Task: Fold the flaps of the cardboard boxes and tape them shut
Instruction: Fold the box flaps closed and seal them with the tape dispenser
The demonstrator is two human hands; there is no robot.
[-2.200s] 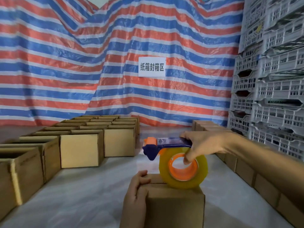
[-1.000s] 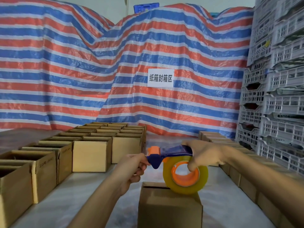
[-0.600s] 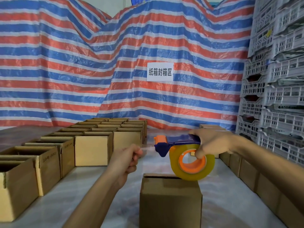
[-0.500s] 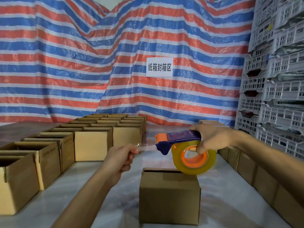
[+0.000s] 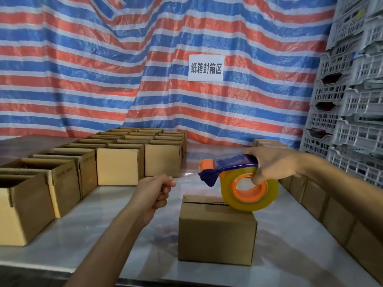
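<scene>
Tape [image 5: 186,179] pulled longer, left hand [image 5: 155,190] pinching it; right hand [image 5: 273,164] grips dispenser [image 5: 230,163] over box [image 5: 216,230].

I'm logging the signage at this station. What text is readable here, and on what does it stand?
"纸箱封箱区": white sign on the striped tarp.
Print on the side of an open box at left: too blurred to read.
</scene>
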